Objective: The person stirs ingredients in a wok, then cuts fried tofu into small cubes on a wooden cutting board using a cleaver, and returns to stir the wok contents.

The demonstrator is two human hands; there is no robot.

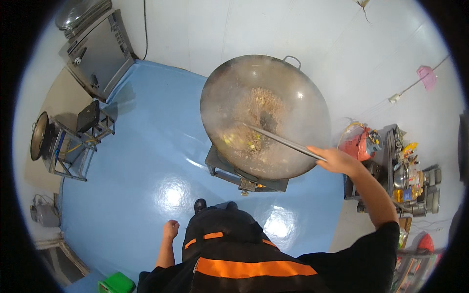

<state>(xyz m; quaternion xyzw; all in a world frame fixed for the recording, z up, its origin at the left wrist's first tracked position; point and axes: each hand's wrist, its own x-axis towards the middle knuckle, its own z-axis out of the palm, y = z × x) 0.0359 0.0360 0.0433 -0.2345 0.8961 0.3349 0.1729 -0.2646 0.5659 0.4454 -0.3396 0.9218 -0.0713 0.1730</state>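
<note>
My right hand (335,160) grips the long metal handle of a cooking utensil (284,140), which slants down to the left into a very large wok (307,110). The utensil's far end is lost in steam and food. Browned minced food (262,100) spreads over the wok's middle, with yellow-green pieces (234,139) towards the near left. Beneath the wok stands a metal burner stand (223,164). My left hand (170,229) hangs low beside my body, away from the wok, with its fingers curled in and nothing visible in them.
A rack of bottles and bowls (406,179) stands on the right, beside a gas cylinder (373,141) with a red cover. To the left are a stool (88,116), another wok (39,135) and a steel cabinet (100,51). A green bin (116,284) sits at lower left on the blue floor.
</note>
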